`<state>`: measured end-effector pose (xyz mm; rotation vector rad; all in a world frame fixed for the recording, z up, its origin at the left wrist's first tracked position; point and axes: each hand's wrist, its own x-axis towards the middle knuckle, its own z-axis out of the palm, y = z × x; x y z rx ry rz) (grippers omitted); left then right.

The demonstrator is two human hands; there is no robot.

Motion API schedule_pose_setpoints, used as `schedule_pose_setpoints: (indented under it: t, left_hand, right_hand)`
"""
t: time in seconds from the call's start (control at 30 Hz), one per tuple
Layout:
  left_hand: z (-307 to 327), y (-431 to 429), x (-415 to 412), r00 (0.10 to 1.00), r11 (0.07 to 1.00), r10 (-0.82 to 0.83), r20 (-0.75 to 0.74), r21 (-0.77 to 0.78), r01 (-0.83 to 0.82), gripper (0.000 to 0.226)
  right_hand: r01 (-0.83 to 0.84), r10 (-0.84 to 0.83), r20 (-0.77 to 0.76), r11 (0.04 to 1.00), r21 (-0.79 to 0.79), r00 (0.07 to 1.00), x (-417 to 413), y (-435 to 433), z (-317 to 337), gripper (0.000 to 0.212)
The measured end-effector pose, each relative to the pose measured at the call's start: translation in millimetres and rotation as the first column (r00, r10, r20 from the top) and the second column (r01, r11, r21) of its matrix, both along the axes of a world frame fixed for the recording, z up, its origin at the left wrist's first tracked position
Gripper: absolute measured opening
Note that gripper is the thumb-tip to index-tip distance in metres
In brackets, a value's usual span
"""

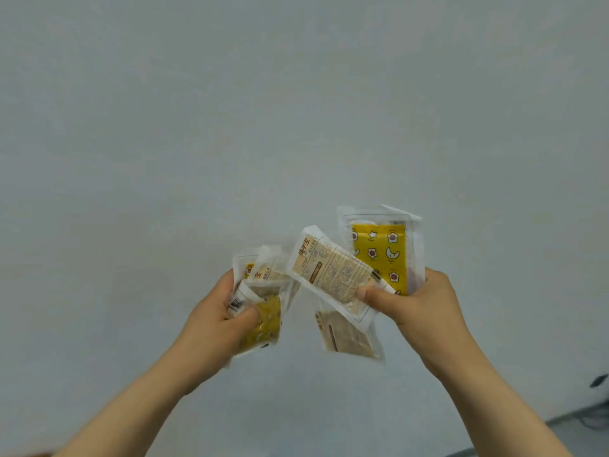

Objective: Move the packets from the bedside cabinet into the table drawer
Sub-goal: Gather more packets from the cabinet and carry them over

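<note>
Both hands raised before a plain wall. Left hand (211,319) gripping crinkly yellow-and-white plastic packets (263,291); right hand (418,308) pinching a second bunch (342,278). Light, slippery; probably best gripped mid-stack.

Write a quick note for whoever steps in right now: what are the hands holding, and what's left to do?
Left hand grips a bunch of packets.
Right hand grips a fan of packets.
Both are held up before a plain wall; cabinet and drawer are out of view.
Done: packets picked up.
Left: carry them to the table drawer and put them in.
</note>
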<state>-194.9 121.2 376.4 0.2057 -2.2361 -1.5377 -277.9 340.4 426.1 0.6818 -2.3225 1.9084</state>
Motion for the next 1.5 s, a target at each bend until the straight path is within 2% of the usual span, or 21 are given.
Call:
schedule_pose_setpoints:
  t: [0.1,0.3,0.57,0.7,0.87,1.03,1.23,1.33,1.5]
  left_hand:
    - [39,64,-22,0.99,0.997,-0.081,-0.119,-0.009,0.08,0.041]
    - [94,214,-65,0.926,0.956,-0.289,-0.243,-0.027,0.291,0.042]
    - [126,404,-109,0.771,0.808,-0.577,-0.268,-0.053,0.586,0.04]
    - [134,492,-127,0.635,0.67,-0.723,-0.27,-0.052,0.74,0.04]
    - [140,582,-153,0.457,0.493,-0.844,-0.282,-0.068,0.867,0.041]
    - [146,676,-171,0.249,0.277,-0.923,-0.294,-0.059,0.959,0.045]
    - [143,784,-158,-0.001,0.014,-0.964,-0.266,-0.056,0.998,0.041]
    - [140,834,-136,-0.116,-0.108,-0.959,-0.26,-0.044,0.993,0.039]
    - [136,910,-83,-0.279,-0.278,-0.923,-0.266,-0.043,0.96,0.043]
  right_hand:
    - [0.095,-0.098,-0.057,0.994,-0.059,0.994,-2,74,41,0.024]
    - [0.282,-0.302,-0.177,0.951,-0.127,0.937,13,234,94,0.022]
    - [0.587,-0.597,-0.296,0.799,-0.13,0.746,46,408,125,0.026]
    - [0.746,-0.751,-0.302,0.647,-0.16,0.587,63,478,131,0.025]
    - [0.867,-0.861,-0.308,0.469,-0.172,0.404,84,538,138,0.026]
    - [0.965,-0.941,-0.299,0.21,-0.154,0.157,106,593,139,0.028]
    - [0.985,-0.957,-0.264,-0.086,-0.151,-0.124,147,643,131,0.026]
    - [0.968,-0.936,-0.262,-0.203,-0.144,-0.236,174,666,129,0.025]
    - [0.934,-0.896,-0.273,-0.312,-0.175,-0.35,227,707,124,0.024]
